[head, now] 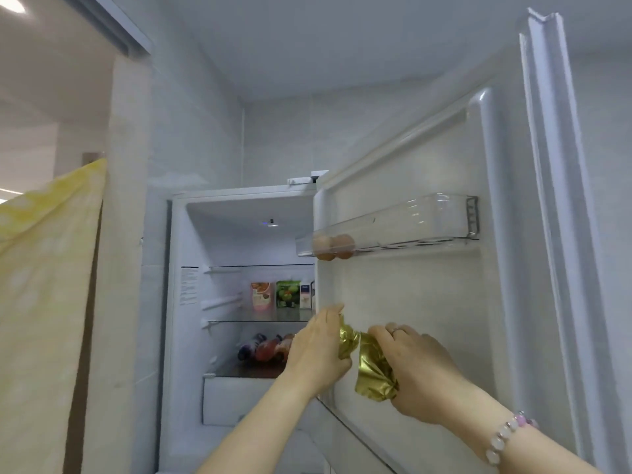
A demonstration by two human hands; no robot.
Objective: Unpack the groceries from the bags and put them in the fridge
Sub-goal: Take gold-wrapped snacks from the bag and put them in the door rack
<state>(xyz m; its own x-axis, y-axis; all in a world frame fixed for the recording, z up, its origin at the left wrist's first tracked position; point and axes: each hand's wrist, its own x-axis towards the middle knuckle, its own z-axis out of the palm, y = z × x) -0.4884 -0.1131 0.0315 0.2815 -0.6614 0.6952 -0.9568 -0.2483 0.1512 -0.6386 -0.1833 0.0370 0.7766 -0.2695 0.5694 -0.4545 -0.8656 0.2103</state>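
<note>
The fridge (191,302) stands open, its door (427,302) swung out to the right. Both my hands hold a crinkled gold foil packet (371,366) in front of the door's inner side. My left hand (318,350) grips the packet's left end and my right hand (417,367) grips its right part from above. Two brown eggs (331,246) sit at the left end of the clear door shelf (410,224). Inside, cartons (273,295) stand on a glass shelf and colourful packets (266,348) lie on the shelf below.
A white drawer (232,398) sits under the lower fridge shelf. A yellow patterned cloth (44,302) hangs at the left beside a wall edge. A lower door rack rim (352,429) runs below my hands. A white vertical frame (554,200) stands at the right.
</note>
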